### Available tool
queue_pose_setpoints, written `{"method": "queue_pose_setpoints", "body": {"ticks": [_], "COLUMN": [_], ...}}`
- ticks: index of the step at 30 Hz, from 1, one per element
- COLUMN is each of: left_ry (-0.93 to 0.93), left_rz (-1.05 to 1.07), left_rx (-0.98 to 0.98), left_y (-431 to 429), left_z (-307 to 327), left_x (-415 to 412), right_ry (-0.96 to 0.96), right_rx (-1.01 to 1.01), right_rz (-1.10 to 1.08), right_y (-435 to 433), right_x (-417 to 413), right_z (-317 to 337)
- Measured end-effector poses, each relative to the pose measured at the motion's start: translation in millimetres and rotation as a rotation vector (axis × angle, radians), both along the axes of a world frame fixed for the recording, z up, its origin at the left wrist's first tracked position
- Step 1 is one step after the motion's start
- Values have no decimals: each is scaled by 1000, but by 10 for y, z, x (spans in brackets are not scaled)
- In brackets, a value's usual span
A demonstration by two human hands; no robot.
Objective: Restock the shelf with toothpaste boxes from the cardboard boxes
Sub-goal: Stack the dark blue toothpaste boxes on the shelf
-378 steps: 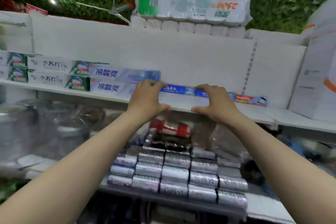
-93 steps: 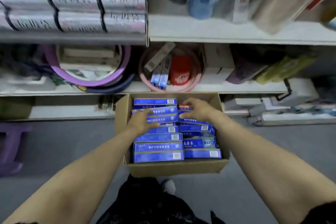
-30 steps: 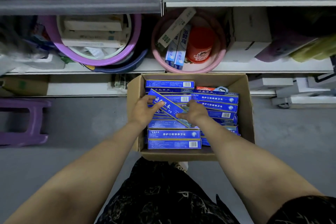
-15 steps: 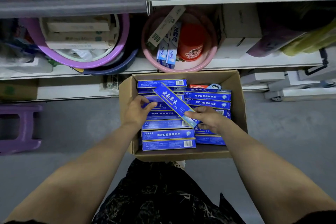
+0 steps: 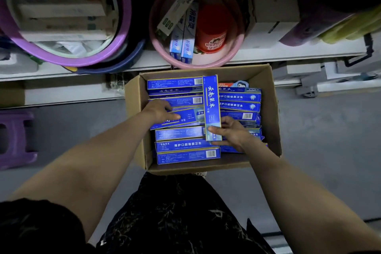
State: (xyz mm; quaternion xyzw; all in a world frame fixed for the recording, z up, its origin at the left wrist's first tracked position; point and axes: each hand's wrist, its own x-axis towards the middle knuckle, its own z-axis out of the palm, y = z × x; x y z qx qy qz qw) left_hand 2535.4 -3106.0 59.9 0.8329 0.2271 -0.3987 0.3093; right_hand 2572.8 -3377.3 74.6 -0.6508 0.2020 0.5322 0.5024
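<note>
I record right hand (image 5: 233, 134) fingers clamped on the near end of a blue toothpaste box (image 5: 211, 105), long axis toward the shelf (image 5: 299, 52); left hand (image 5: 158, 110) grips a second box (image 5: 185, 117) lying crosswise.

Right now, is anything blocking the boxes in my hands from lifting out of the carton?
Nothing visible above: the carton is open. Only the crosswise box that the right hand pinches overlaps the end of the tilted box in the left hand.

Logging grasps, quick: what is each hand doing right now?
Left hand: grips a tilted blue toothpaste box.
Right hand: pinches a second blue box by its end.
</note>
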Motion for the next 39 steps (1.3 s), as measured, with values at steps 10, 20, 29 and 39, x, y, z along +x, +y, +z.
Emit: {"method": "queue_pose_setpoints", "body": {"ticks": [10,20,29,39], "left_ry": [124,156,60,-244], "left_rz": [-106,-105,282,403], "left_rx": [-89,-79,-190,-227], "left_y": [22,-92,8,188], "left_z": [-56,-31,360,1655], "left_x": [120,107,-41,-344], "right_ry": [1,-23,-55,-294], "right_rx": [39,46,199,469], "right_rz": [-39,-50,-242,-153], "right_y": [-21,-31,-7,329], "right_x": [5,-26,-153,-24], "right_z": [-49,-30,309,1414]}}
